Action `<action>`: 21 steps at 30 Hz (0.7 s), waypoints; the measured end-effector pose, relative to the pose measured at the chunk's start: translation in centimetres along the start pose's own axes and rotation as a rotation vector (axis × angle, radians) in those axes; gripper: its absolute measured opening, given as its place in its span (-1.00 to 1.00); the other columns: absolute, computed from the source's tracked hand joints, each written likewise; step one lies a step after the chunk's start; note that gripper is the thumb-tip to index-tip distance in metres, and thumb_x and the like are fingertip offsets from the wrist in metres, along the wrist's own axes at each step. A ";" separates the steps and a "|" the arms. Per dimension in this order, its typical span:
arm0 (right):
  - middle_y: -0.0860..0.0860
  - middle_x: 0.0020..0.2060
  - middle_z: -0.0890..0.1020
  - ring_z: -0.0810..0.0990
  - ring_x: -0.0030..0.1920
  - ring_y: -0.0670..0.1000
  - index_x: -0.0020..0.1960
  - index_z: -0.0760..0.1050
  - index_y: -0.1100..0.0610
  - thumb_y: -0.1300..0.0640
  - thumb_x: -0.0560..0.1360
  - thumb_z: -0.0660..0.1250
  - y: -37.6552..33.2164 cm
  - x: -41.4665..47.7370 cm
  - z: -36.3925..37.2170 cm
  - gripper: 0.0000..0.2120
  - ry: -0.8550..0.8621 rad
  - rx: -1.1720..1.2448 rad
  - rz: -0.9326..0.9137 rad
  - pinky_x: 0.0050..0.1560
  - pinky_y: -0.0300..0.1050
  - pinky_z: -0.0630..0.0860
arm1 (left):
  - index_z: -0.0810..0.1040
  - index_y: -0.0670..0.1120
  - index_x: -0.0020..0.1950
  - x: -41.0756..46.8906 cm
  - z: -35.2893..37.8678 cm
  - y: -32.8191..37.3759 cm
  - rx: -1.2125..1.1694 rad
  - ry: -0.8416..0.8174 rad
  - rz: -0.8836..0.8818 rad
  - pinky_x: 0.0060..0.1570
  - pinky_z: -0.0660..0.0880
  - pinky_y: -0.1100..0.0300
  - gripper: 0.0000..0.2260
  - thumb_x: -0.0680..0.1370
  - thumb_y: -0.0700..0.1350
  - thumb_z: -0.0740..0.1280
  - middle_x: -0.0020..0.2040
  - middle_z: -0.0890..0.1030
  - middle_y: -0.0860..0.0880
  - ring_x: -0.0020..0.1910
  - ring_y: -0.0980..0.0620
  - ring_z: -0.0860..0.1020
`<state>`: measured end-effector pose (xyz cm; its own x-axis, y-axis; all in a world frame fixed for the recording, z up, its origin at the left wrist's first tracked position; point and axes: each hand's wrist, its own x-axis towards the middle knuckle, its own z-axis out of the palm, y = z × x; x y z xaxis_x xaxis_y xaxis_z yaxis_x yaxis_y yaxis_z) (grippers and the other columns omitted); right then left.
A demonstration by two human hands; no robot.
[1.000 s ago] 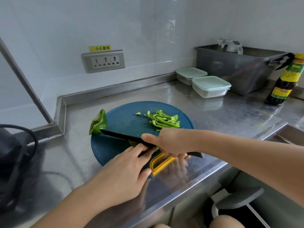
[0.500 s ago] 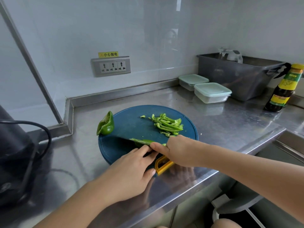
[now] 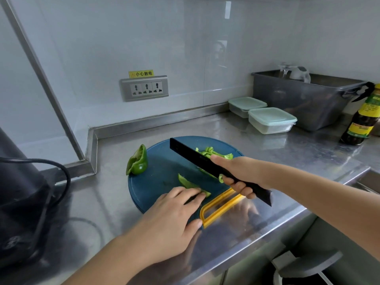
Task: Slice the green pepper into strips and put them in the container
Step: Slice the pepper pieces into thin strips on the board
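- Head view: the right hand (image 3: 240, 173) is clenched round the handle of a black knife (image 3: 193, 157), index finger laid along the spine.
- The blade slants over the round blue cutting board (image 3: 160, 173), tip toward the far rim. It partly covers a pile of cut green pepper strips (image 3: 216, 154) on the board's far right part.
- One small green ring (image 3: 221, 178) sits against the right hand's fingers under the blade.
- The left hand (image 3: 170, 219) lies flat, not gripping. Its straight fingertips press on a long flat pepper piece (image 3: 189, 184) on the board's near part, beside the yellow handle (image 3: 220, 208).
- A larger uncut pepper chunk (image 3: 137, 163) rests at the board's left rim.
- Two clear containers with pale green lids, one near (image 3: 271, 120) and one behind (image 3: 246, 105), stand closed on the steel counter (image 3: 267, 153), well apart from the board. No pepper is seen in them.
- A grey tub (image 3: 304, 99) stands just behind the containers, with a dark sauce bottle (image 3: 364, 122) at its right.
- A socket panel (image 3: 144, 88) is on the wall and a black appliance (image 3: 18, 192) with a cable at far left.
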<state>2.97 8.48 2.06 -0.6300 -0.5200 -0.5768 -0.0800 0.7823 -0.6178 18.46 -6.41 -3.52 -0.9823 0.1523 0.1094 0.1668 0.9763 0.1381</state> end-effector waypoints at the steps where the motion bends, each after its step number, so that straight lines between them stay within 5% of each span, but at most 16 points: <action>1: -0.02 -0.54 0.25 0.20 -0.58 -0.05 -0.44 0.24 0.05 -0.49 0.43 0.01 -0.2 -0.2 -0.3 -0.37 -0.016 0.013 -0.010 -0.55 -0.25 0.17 | -0.06 0.18 0.54 0.1 0.1 0.0 -0.005 -0.016 -0.016 0.35 -0.14 0.35 -0.43 0.52 0.22 -0.14 0.49 -0.02 0.26 0.45 0.27 -0.09; 8: -0.02 -0.55 0.25 0.19 -0.57 -0.04 -0.43 0.24 0.06 -0.49 0.43 -0.01 -0.1 -1.9 -0.1 -0.36 -0.078 -0.042 -0.006 -0.55 -0.23 0.18 | -0.15 0.34 0.49 0.2 0.7 -0.2 0.007 -0.042 -0.167 0.48 0.00 0.08 -0.42 0.45 0.36 -0.22 0.44 -0.08 0.14 0.49 0.06 -0.18; 21: 0.00 -0.57 0.28 0.22 -0.62 -0.02 -0.46 0.23 0.07 -0.48 0.43 0.00 0.4 -3.6 0.6 -0.36 -0.043 -0.151 -0.011 -0.55 -0.25 0.22 | -0.18 0.27 0.50 0.0 1.3 0.2 0.076 0.025 -0.168 0.44 0.06 0.13 -0.33 0.38 0.34 -0.32 0.47 0.03 0.09 0.49 0.07 -0.02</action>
<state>5.68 10.43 3.56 -0.5947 -0.5407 -0.5950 -0.2043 0.8174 -0.5386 18.34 -6.00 -4.75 -0.9931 -0.0166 0.1160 -0.0071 0.9966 0.0821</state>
